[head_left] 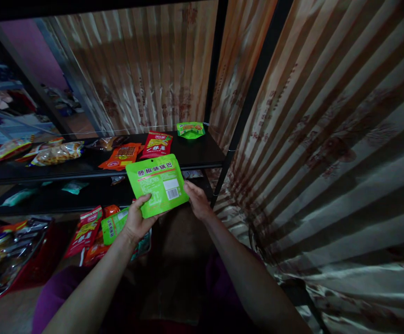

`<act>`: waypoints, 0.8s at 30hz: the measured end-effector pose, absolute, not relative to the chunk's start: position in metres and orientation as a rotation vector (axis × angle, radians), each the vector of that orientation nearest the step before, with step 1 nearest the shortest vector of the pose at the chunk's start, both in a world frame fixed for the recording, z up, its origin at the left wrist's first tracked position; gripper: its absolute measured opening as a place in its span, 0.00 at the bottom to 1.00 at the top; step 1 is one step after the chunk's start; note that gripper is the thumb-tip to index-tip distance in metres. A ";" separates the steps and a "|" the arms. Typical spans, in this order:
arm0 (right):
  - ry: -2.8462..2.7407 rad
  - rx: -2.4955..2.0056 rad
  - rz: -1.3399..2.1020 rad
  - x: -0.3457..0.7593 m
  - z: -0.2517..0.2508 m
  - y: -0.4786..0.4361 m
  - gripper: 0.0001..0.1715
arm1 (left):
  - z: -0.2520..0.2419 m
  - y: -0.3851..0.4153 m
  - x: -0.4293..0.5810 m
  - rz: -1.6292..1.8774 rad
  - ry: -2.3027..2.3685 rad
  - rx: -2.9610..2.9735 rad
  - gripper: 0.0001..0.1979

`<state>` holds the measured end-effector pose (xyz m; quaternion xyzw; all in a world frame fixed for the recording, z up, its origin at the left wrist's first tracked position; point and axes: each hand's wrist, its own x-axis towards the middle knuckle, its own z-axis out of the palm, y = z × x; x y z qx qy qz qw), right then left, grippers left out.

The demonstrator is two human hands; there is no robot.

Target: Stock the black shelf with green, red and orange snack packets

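Observation:
A bright green snack pouch (pixel 157 185), its printed back with a barcode turned toward me, is held up in front of the shelf. My left hand (pixel 140 220) grips its lower left corner, thumb on the printed side and fingers behind. At the pouch's right edge, my right hand (pixel 196 199) is closed on it, its fingertips partly hidden behind. On the shelf just beyond lie a red snack bag (pixel 157 145), an orange packet (pixel 120 157) and, at the right end, another green pouch (pixel 190 130).
A black metal shelf (pixel 202 153) spans the front, with several snack bags (pixel 57 153) at its left. Lower left stand a red basket (pixel 21 278) of packaged goods and a pile with a red bag (pixel 85 229). Pleated curtain (pixel 327 139) hangs close on the right.

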<state>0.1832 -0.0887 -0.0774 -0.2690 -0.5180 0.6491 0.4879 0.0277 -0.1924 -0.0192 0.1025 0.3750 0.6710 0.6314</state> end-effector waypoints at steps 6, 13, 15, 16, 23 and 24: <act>-1.174 -0.610 1.670 0.181 -0.079 -0.091 0.20 | -0.027 -0.185 0.024 1.513 0.930 0.199 0.18; -1.155 -0.593 1.583 0.186 -0.079 -0.088 0.19 | -0.029 -0.176 0.028 1.587 1.003 0.365 0.16; -1.154 -0.612 1.561 0.186 -0.078 -0.088 0.21 | -0.028 -0.174 0.031 1.612 0.999 0.403 0.16; -1.154 -0.623 1.551 0.186 -0.078 -0.087 0.22 | -0.028 -0.174 0.033 1.621 0.997 0.407 0.17; -1.138 -0.630 1.555 0.189 -0.076 -0.085 0.21 | -0.030 -0.165 0.035 1.641 1.017 0.339 0.15; -1.143 -0.613 1.578 0.191 -0.074 -0.086 0.22 | -0.031 -0.163 0.034 1.641 1.011 0.337 0.16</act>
